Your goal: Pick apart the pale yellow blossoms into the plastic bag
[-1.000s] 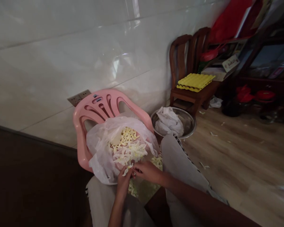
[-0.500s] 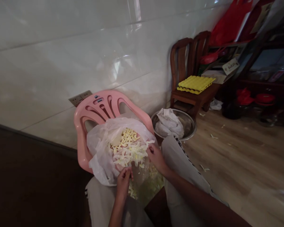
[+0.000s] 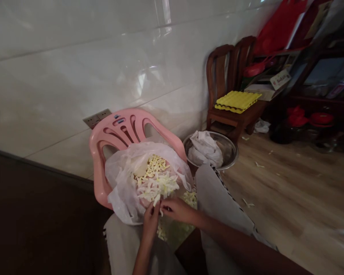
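Observation:
In the head view, a pale white flower (image 3: 156,199) stands up from the pinched fingers of my left hand (image 3: 151,217). My right hand (image 3: 173,209) is closed right beside it, its fingertips at the flower's lower end; a small pale piece shows just below them. Whether the right fingers grip the flower itself is hard to see. Beyond both hands, a white plastic bag (image 3: 122,194) lies spread over the seat of a pink plastic chair (image 3: 135,114). On the bag rest a heap of loose white flowers (image 3: 160,184) and a pile of small yellowish pieces (image 3: 156,165).
More pale plant pieces (image 3: 190,198) lie low between my knees. A metal basin (image 3: 232,154) holding a white bag (image 3: 205,149) stands right of the chair. Behind it is a wooden chair (image 3: 220,72) with yellow egg trays (image 3: 237,101). Scattered petals (image 3: 248,203) dot the floor.
My right hand has come left and down from the bag's right edge to meet my left hand. The left hand now shows a white flower in its fingers.

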`<state>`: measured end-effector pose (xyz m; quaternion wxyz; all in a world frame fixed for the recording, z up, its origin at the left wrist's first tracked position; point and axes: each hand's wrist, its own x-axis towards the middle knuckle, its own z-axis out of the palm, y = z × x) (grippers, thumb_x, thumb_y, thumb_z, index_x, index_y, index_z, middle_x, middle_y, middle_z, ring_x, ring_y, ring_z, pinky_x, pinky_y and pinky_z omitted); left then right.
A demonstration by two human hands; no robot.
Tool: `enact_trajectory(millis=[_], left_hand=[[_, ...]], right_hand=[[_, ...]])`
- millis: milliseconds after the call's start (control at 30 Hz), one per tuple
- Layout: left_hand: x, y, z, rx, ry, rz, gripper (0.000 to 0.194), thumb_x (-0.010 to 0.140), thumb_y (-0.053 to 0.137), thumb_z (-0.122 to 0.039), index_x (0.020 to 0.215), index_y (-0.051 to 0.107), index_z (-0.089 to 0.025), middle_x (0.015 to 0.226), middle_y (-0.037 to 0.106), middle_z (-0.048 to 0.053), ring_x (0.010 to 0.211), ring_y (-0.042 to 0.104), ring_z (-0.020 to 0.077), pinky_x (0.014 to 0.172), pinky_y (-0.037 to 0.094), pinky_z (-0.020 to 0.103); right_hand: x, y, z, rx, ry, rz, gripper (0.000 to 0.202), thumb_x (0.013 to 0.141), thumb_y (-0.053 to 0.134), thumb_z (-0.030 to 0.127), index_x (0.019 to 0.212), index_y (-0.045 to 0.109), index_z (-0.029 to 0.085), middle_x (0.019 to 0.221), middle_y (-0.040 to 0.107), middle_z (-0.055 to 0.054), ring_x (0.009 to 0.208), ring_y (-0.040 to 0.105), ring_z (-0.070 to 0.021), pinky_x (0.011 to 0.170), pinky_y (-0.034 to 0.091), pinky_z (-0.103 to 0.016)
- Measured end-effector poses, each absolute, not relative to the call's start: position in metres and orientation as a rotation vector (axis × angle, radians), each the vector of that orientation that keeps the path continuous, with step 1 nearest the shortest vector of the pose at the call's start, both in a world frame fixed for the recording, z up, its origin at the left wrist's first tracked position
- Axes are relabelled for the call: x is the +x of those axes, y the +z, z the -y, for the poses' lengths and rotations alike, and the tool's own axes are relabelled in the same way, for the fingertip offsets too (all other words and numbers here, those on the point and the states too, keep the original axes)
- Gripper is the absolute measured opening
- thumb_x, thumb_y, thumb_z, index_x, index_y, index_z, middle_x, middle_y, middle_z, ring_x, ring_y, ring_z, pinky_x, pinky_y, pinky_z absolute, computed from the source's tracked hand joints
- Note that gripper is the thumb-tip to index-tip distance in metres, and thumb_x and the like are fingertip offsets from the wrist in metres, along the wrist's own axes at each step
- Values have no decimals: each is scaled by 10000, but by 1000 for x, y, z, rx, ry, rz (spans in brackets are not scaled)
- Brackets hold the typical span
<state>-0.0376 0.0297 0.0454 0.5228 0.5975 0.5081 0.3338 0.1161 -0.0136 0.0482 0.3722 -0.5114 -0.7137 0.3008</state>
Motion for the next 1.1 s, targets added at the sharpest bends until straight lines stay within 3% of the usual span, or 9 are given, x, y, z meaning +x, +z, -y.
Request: enact_trajectory(millis=[267,667,833,967,1100], left_hand=[[-36,53,-29,1399,725,-1209,537,635,668,-697,742,721,-173,629,691,27,663,637,225,633,510,305],[-32,49,-27,1296,688,-1079,520,610,709,-682,520,528,-203,472,498,-38,479,458,121,495,378,242],[-34,41,-28,1115,697,-1134,499,540,757,-654,696,632,-197,431,368,-108,384,318,63,407,302,197],[-43,31,-34,1077,775,-1237,485,516,773,-620,697,636,-191,430,397,-110,387,358,60,442,403,212],[-52,28,-39,1190,842,-1373,545,598,718,-618,916,677,-177,448,433,-103,375,412,87,390,349,205]], right_hand=[[117,50,16,-1439,755,1712,145,875,552,178,755,635,169,706,641,7,624,526,-112,556,294,-199],[119,54,12,-1584,652,1528,128,829,518,131,728,580,179,653,579,25,621,513,-112,563,273,-205],[134,49,1,-1646,507,1278,135,786,480,141,663,510,189,572,452,57,558,427,-108,547,246,-221],[155,47,-4,-1659,429,1045,127,796,459,198,678,506,195,590,442,59,569,420,-117,549,267,-221],[166,50,-5,-1648,430,930,176,861,449,282,750,552,193,644,515,41,607,465,-130,572,320,-223]])
